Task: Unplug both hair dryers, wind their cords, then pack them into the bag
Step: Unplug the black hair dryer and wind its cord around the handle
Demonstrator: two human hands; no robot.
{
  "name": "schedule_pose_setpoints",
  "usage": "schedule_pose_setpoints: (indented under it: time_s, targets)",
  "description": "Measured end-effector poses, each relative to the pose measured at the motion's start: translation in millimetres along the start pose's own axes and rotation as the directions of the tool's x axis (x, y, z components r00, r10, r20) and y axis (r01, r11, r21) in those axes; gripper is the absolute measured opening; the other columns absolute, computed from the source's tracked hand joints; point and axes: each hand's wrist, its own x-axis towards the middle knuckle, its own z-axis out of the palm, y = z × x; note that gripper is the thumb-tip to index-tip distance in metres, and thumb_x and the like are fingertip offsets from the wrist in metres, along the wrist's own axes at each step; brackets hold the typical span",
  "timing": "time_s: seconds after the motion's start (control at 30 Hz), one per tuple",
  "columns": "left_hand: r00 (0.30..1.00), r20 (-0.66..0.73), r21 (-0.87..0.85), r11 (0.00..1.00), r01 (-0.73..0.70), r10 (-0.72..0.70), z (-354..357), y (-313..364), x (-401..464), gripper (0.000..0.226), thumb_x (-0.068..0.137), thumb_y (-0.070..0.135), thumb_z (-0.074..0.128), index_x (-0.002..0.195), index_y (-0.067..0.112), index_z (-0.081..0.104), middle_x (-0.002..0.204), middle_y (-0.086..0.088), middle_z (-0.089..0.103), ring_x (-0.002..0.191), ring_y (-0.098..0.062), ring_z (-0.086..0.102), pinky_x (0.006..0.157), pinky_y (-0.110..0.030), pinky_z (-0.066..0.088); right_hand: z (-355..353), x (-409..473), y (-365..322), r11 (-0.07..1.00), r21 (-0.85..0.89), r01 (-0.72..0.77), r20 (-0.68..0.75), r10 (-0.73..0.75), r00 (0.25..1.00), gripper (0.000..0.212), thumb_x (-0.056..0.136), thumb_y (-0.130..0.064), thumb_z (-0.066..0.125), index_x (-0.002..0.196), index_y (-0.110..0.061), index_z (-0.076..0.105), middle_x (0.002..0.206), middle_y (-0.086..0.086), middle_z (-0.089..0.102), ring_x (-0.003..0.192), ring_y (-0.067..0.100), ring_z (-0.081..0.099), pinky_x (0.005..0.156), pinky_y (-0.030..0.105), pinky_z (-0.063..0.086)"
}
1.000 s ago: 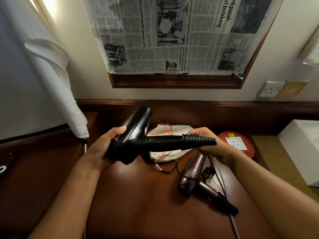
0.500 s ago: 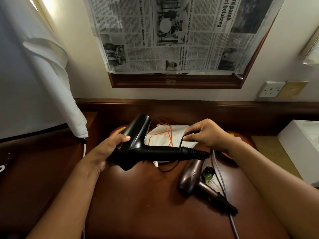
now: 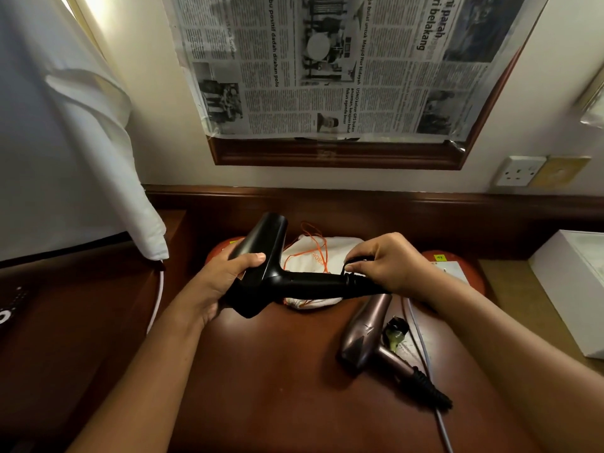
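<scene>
Left hand (image 3: 225,282) grips glossy black plastic hair dryer (image 3: 271,273); right hand (image 3: 389,266) pinches its thin black cord (image 3: 351,260) at the handle. Risk: slack loops slip off.

black dryer (image 3: 266,256): glossy plastic | bag (image 3: 340,253): white cloth | desk (image 3: 277,371): polished wood

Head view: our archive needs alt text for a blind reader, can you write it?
A person holds a black hair dryer above a wooden desk, left hand gripping its body, right hand pinching the cord at the handle's end. Behind lies a white drawstring bag; a bronze hair dryer lies to the right.
</scene>
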Motion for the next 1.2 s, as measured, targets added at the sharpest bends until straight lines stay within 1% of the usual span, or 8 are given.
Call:
schedule_pose_setpoints:
  time_s: [0.13,0.4,0.57,0.73,0.8,0.9,1.07,1.2]
  targets:
    - [0.996,-0.09,-0.057,0.998,-0.002,-0.003,8.0,0.0,-0.7,0.048,0.079,0.023,0.07,0.124,0.017,0.057,0.107,-0.018,0.066,0.086,-0.03,0.066,0.069,-0.034,0.054,2.4,-11.0,-9.6,0.995,-0.095,0.015,-0.025,-0.018,1.0,0.017,0.09,-0.021,0.064,0.103,-0.016,0.074,0.092,-0.002,0.073,0.085,0.01,0.066,0.079,0.03,0.053]
    - [0.979,-0.194,-0.141,0.985,-0.096,0.068,7.3,-2.7,-0.8,0.048,0.082,0.013,0.067,0.129,0.017,0.056,0.106,-0.012,0.066,0.082,-0.021,0.067,0.057,-0.024,0.054,20.1,-31.1,-18.2,0.984,-0.177,0.016,-0.008,-0.017,1.0,0.024,0.097,-0.022,0.045,0.084,-0.014,0.063,0.071,-0.002,0.059,0.07,0.021,0.054,0.066,0.036,0.044]
    - [0.971,-0.221,-0.207,0.969,-0.134,0.087,7.4,-2.0,-2.2,0.054,0.08,0.014,0.07,0.131,0.022,0.054,0.114,-0.013,0.064,0.089,-0.025,0.067,0.064,-0.03,0.053,37.9,-42.3,-18.5,0.999,0.026,-0.047,-0.246,0.052,0.968,0.022,0.094,-0.011,0.051,0.107,-0.011,0.069,0.08,0.0,0.067,0.07,0.013,0.058,0.063,0.025,0.045]
    - [0.97,-0.229,-0.28,0.95,-0.139,0.075,13.9,0.4,-4.5,0.053,0.077,0.016,0.071,0.127,0.023,0.056,0.109,-0.011,0.065,0.088,-0.026,0.067,0.062,-0.032,0.055,54.0,-46.8,-12.4,0.955,0.255,-0.148,-0.308,0.225,0.924,0.008,0.09,-0.013,0.06,0.083,-0.016,0.064,0.06,-0.005,0.056,0.053,0.005,0.046,0.052,0.014,0.035]
    - [0.975,-0.217,-0.322,0.938,-0.127,0.057,15.6,0.9,-4.8,0.057,0.068,0.021,0.074,0.124,0.023,0.058,0.108,-0.012,0.067,0.087,-0.026,0.068,0.06,-0.033,0.055,58.6,-47.9,-10.9,0.871,0.456,-0.182,-0.22,0.308,0.926,0.011,0.092,-0.016,0.059,0.081,-0.016,0.061,0.062,0.001,0.061,0.05,0.006,0.047,0.051,0.022,0.038]
    - [0.979,-0.2,-0.363,0.924,-0.118,0.046,18.9,0.4,-4.9,0.057,0.068,0.022,0.073,0.123,0.023,0.059,0.107,-0.011,0.067,0.087,-0.026,0.068,0.061,-0.033,0.055,64.1,-50.3,-11.3,0.511,0.821,-0.254,0.056,0.371,0.927,0.013,0.096,-0.017,0.054,0.085,-0.009,0.054,0.065,0.009,0.061,0.049,0.017,0.051,0.047,0.029,0.038]
    - [0.98,-0.197,-0.392,0.913,-0.114,0.038,23.8,-0.7,-4.9,0.061,0.067,0.021,0.073,0.126,0.018,0.057,0.107,-0.013,0.065,0.078,-0.025,0.068,0.053,-0.03,0.055,71.0,-52.6,-0.1,0.287,0.869,-0.403,0.321,0.292,0.901,0.035,0.088,-0.043,0.055,0.079,-0.009,0.058,0.055,0.008,0.045,0.048,0.021,0.044,0.052,0.03,0.039]
    - [0.985,-0.168,-0.4,0.911,-0.098,0.032,23.6,-1.9,-5.1,0.044,0.08,0.018,0.067,0.124,0.019,0.057,0.107,-0.012,0.065,0.077,-0.024,0.067,0.057,-0.031,0.057,76.9,-53.4,7.6,0.021,0.906,-0.423,0.41,0.207,0.888,0.042,0.097,-0.035,0.044,0.091,-0.003,0.069,0.061,0.002,0.038,0.055,0.015,0.036,0.064,0.031,0.038]
